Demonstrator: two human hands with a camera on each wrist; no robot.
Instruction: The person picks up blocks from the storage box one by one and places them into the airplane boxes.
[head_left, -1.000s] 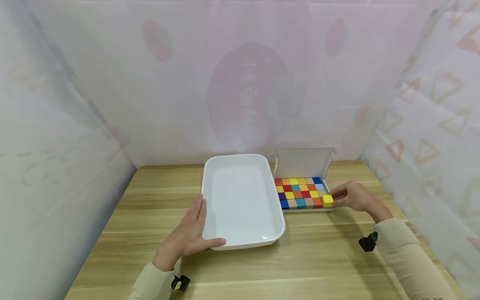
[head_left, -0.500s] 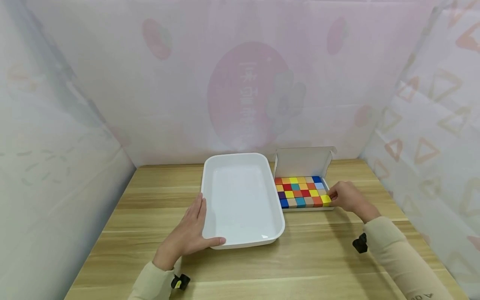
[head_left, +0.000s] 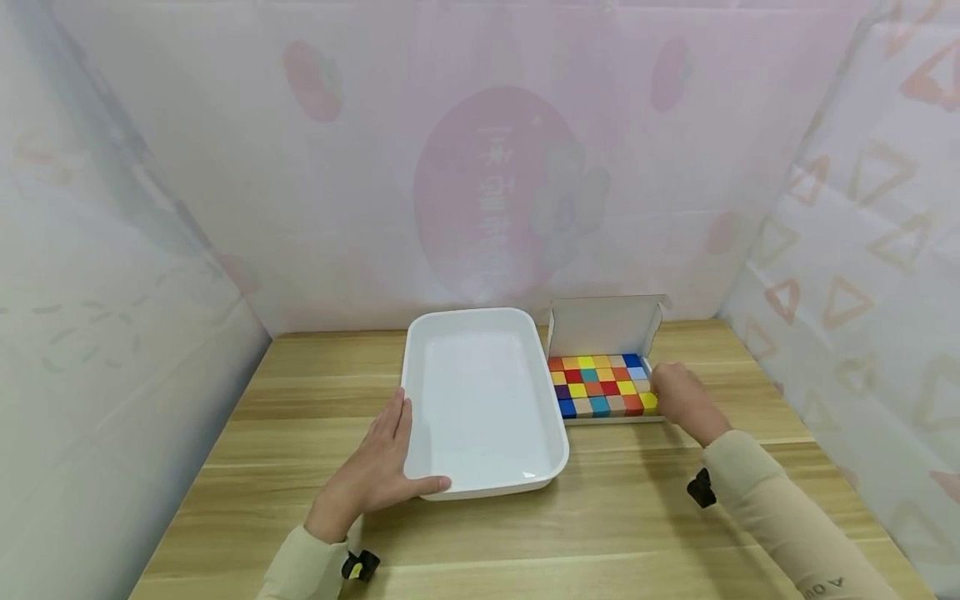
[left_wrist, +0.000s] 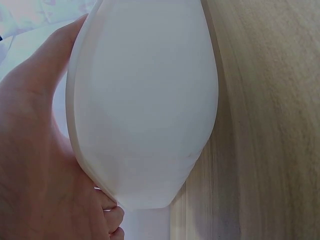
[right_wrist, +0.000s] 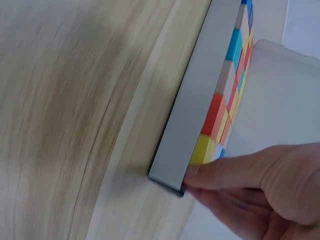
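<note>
On the tabletop (head_left: 315, 400) the left hand (head_left: 375, 475) lies flat, fingers straight, against the tray (head_left: 558, 433), while the right hand (head_left: 678, 398) pinches the box (head_left: 607, 321) corner beside the yellow block (head_left: 648, 400), where a gentle, level grip seems best.

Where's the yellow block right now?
In the head view the yellow block sits in the near right corner of the box of coloured blocks, right of the white tray, with the right hand touching it.
</note>
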